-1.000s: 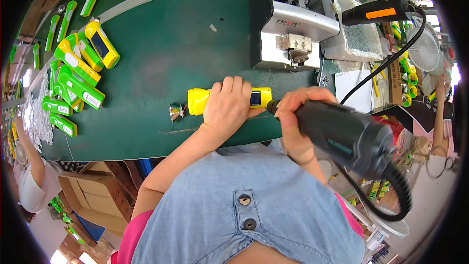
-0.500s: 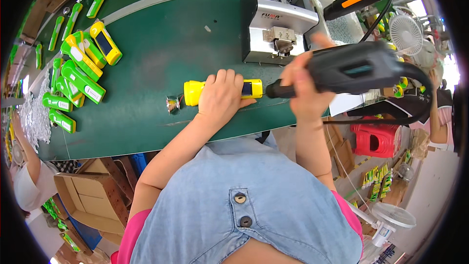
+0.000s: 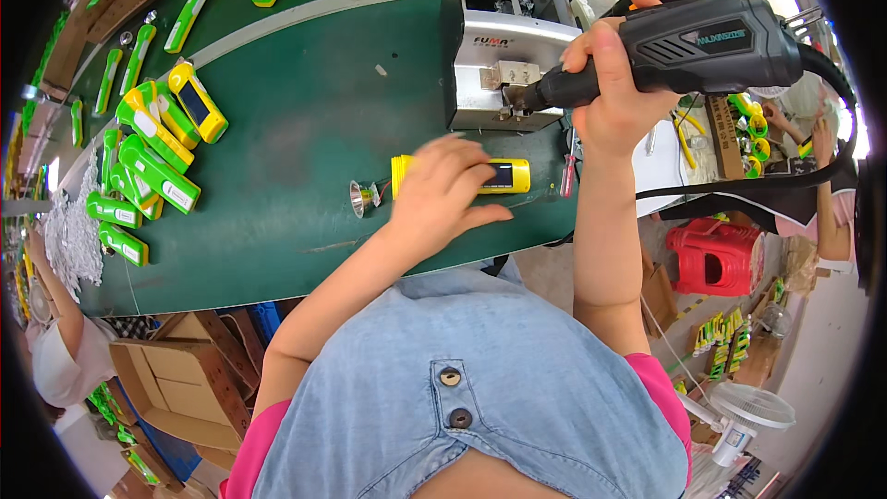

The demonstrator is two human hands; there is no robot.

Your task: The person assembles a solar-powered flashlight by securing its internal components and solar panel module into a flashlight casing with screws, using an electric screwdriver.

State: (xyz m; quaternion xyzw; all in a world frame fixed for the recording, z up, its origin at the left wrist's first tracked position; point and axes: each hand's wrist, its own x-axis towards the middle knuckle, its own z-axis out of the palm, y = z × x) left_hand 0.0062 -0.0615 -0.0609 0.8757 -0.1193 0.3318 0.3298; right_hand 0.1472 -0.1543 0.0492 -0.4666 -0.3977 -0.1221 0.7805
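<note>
My right hand [image 3: 624, 97] is wrapped round a black electric screwdriver [image 3: 711, 46]. The driver's nose meets the metal front block of a silver and black screw feeder [image 3: 513, 42]; its tip is hidden there. A yellow flashlight [image 3: 508, 176] with a dark panel lies on the green table. Over its middle is my left hand [image 3: 439, 194], thumb apart and fingers loosely spread, the fingertips smeared by motion; contact with the flashlight is unclear. A shiny reflector [image 3: 363, 199] lies at the flashlight's left end, joined by thin wires.
Several green and yellow flashlights [image 3: 152, 139] are piled at the left, beside small clear parts [image 3: 74, 222]. A small screwdriver [image 3: 567, 171] lies right of the yellow flashlight. The black cable [image 3: 739, 187] hangs at the right. A red stool [image 3: 716, 257] and cardboard box [image 3: 176, 379] stand below.
The electric screwdriver has gone from beside the flashlight's right end up to the screw feeder. The flashlight and its reflector have shifted right, and my left hand has loosened over it.
</note>
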